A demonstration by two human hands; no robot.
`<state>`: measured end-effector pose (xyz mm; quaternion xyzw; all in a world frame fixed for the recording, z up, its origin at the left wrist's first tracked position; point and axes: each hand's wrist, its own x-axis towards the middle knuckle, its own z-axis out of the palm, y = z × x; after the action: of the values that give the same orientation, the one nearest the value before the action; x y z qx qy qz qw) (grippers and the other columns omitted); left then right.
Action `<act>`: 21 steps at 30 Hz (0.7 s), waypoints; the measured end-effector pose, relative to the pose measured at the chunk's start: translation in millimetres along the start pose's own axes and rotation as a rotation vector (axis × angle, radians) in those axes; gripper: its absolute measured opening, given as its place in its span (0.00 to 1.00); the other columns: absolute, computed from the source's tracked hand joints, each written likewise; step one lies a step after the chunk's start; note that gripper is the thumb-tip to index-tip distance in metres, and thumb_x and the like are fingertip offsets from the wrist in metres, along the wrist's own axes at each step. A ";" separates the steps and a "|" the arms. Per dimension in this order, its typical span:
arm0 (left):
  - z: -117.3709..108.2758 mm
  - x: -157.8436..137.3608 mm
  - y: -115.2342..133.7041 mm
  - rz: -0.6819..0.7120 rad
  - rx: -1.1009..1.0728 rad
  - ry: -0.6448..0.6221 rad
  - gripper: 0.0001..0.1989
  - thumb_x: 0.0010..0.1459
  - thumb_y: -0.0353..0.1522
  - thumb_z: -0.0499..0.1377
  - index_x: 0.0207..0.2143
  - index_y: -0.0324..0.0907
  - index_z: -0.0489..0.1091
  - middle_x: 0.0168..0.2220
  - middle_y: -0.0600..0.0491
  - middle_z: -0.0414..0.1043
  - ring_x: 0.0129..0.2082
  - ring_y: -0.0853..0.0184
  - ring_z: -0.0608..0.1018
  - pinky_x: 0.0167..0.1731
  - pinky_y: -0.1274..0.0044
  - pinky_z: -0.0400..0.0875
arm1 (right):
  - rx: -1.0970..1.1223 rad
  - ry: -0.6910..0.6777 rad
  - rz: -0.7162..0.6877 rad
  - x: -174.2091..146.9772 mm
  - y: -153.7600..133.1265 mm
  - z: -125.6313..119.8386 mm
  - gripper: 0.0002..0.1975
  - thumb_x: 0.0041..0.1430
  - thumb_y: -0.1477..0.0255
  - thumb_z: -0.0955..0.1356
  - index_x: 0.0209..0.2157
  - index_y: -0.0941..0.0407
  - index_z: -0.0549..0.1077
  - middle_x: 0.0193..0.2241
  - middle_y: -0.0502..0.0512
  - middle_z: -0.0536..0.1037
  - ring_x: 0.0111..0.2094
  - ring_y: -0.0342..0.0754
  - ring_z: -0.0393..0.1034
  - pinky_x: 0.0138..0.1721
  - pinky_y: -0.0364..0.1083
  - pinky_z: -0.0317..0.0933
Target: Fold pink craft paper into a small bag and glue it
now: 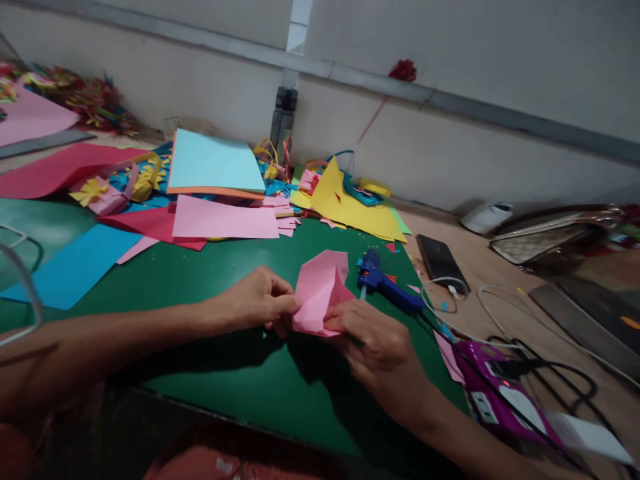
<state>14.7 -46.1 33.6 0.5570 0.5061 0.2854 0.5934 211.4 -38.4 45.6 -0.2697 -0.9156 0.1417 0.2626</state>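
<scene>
A folded piece of pink paper (pixel 316 290) is held up over the green table, shaped like a small open pouch. My left hand (pixel 265 301) pinches its left edge between thumb and fingers. On the right side, my right hand (pixel 375 340) grips the lower corner, its fingertips pressed at the fold. Just beyond my right hand lies a blue hot glue gun (pixel 390 283), its nozzle end towards the back and its cord running off to the right. The undersides of both hands are hidden.
Coloured paper sheets lie along the back, among them a light blue sheet (pixel 215 160), a pink strip (pixel 225 219) and a yellow sheet (pixel 350 207). Right of the green table (pixel 225 387) are a phone (pixel 442 262), cables and a purple power strip (pixel 505 387).
</scene>
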 end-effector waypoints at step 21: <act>10.8 -13.4 -12.2 0.451 0.401 0.169 0.14 0.57 0.30 0.47 0.22 0.37 0.66 0.18 0.58 0.60 0.19 0.76 0.62 0.20 0.83 0.55 | 0.204 -0.074 0.261 6.0 -18.1 0.5 0.02 0.53 0.72 0.67 0.28 0.54 0.72 0.28 0.50 0.75 0.28 0.44 0.67 0.31 0.42 0.59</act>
<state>17.6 -64.9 24.3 0.7354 0.4635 0.3499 0.3492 199.2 -49.8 54.9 -0.3527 -0.8627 0.2766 0.2343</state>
